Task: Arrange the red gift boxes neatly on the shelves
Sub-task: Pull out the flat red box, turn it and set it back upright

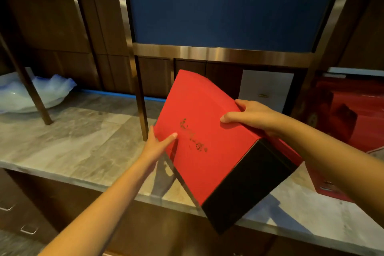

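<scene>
A large red gift box [209, 131] with gold lettering on its face and a black end panel hangs tilted above the marble shelf [72, 141]. My left hand [158, 143] grips its lower left edge, thumb on the red face. My right hand [251, 116] clasps its upper right edge. More red gift boxes [349, 114] stand on the shelf at the far right, partly hidden behind my right arm.
Bronze metal posts [141, 97] rise from the shelf and frame a blue back panel [224, 4]. Crumpled clear plastic [35, 91] lies at the left end. A white box [266, 89] stands at the back. Dark cabinet drawers [25, 214] sit below the shelf.
</scene>
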The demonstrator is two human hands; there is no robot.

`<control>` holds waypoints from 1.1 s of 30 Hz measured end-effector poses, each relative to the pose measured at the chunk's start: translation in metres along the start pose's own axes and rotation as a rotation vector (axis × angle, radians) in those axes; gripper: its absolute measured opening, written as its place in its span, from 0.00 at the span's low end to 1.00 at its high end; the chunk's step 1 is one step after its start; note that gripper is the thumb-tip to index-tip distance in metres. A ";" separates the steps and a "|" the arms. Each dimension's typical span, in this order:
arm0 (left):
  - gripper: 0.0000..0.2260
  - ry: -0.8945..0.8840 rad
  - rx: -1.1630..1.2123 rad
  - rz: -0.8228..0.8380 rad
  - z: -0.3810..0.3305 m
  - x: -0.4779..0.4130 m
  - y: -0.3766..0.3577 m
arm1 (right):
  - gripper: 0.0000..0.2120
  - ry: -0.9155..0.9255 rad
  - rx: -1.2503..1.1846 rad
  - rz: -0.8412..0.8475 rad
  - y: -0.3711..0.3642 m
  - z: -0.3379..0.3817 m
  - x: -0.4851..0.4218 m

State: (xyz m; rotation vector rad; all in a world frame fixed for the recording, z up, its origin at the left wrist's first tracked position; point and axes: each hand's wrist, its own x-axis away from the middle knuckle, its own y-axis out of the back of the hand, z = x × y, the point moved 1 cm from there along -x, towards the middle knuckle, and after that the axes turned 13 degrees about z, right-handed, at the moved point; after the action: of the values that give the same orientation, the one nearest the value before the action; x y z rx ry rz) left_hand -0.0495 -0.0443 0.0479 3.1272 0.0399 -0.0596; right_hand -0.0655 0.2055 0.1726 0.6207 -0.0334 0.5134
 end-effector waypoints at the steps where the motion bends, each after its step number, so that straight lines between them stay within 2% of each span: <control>1: 0.41 -0.028 -0.170 -0.033 -0.011 -0.006 0.005 | 0.21 0.011 0.038 0.018 0.001 0.002 -0.004; 2: 0.46 -0.077 -0.363 -0.059 -0.022 -0.013 0.008 | 0.22 0.023 0.079 0.031 0.001 0.004 -0.007; 4: 0.52 -0.303 -0.717 -0.039 -0.048 -0.024 0.009 | 0.25 0.047 0.188 0.050 0.001 0.008 -0.015; 6: 0.53 -0.530 -1.028 0.077 -0.076 -0.035 0.008 | 0.36 0.065 0.316 0.088 0.002 0.009 -0.024; 7: 0.53 -0.582 -1.194 0.150 -0.088 -0.042 0.008 | 0.40 0.070 0.380 0.114 0.002 0.010 -0.027; 9: 0.53 -0.534 -1.470 0.352 -0.108 -0.059 0.006 | 0.43 0.085 0.511 0.158 0.005 0.010 -0.033; 11: 0.54 -0.311 -1.597 0.615 -0.121 -0.073 0.003 | 0.46 0.085 0.614 0.191 0.008 0.009 -0.039; 13: 0.53 -0.138 -1.569 0.773 -0.125 -0.081 -0.001 | 0.44 0.083 0.630 0.239 0.012 0.010 -0.043; 14: 0.52 -0.120 -1.509 0.792 -0.124 -0.083 -0.004 | 0.43 0.078 0.616 0.264 0.015 0.011 -0.044; 18: 0.48 -0.249 -1.331 0.718 -0.108 -0.089 -0.010 | 0.42 0.039 0.635 0.294 0.028 0.004 -0.045; 23: 0.51 -0.354 -1.383 0.598 -0.095 -0.100 -0.016 | 0.46 -0.006 0.864 0.163 0.042 -0.019 -0.046; 33: 0.53 -0.240 -1.393 0.648 -0.088 -0.132 -0.018 | 0.47 -0.111 0.847 -0.022 0.061 -0.060 -0.042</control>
State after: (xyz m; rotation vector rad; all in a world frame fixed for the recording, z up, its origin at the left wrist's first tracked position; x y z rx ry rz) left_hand -0.1786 -0.0287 0.1405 1.6192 -0.6204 -0.2549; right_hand -0.1383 0.2629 0.1496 1.4757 0.0920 0.4604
